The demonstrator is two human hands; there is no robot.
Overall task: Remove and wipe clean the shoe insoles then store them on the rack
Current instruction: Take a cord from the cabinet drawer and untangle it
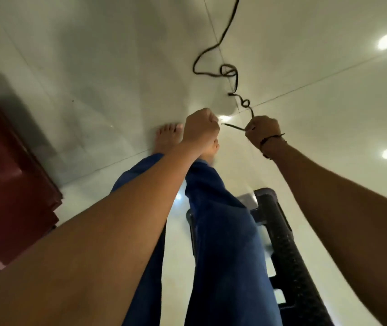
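A long black shoelace (211,52) snakes across the white tiled floor and rises to my hands. My right hand (262,131) grips the lace where it comes up from the floor. A short stretch of lace runs leftward from it to my left hand (200,128), whose fingers are curled into a fist at the lace's tip; whether they pinch the tip is hidden. Both hands hover above my bare feet (167,137). No shoe, insole or cloth is visible.
A dark red wooden cabinet (11,191) with a round metal knob stands at the left. A black plastic stool or rack (282,250) sits on the floor at the lower right, beside my blue trouser legs (220,243). Glossy white tiles reflect ceiling lights.
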